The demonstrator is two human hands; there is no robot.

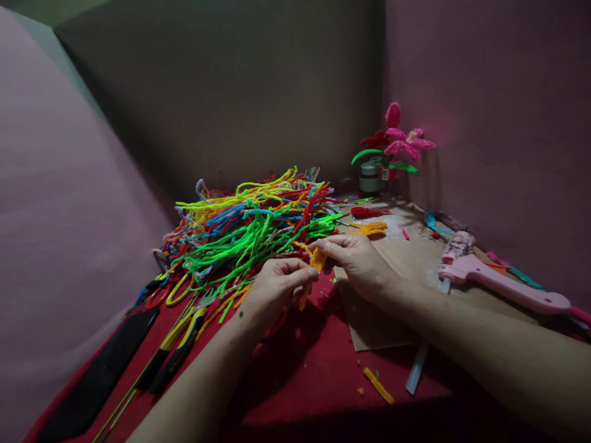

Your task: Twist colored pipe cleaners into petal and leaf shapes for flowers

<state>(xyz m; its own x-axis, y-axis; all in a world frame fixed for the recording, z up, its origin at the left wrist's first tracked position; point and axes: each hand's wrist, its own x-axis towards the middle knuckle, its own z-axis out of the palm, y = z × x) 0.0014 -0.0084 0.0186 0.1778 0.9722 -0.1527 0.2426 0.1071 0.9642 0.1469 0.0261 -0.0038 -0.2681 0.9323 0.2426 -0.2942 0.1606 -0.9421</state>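
Between my two hands is a folded bundle of orange pipe cleaner point(317, 259), with one end hanging down below the fingers. My left hand point(284, 282) pinches it from the left, thumb and forefinger together. From above and the right, my right hand point(353, 257) grips its upper part. Part of the bundle is hidden behind the fingers. Just beyond my hands lies a big heap of coloured pipe cleaners point(258, 227), green, yellow, blue, red and orange. A finished-looking orange petal shape point(370, 229) rests on the cardboard behind my right hand.
A pink hot glue gun point(503, 284) with a glue stick lies at right on the cardboard point(381, 320). Yellow-and-black pliers point(180, 347) and a black flat object point(99, 375) are at left. Pink pipe-cleaner flowers point(409, 144) stand at the back. An orange piece point(378, 386) lies in front.
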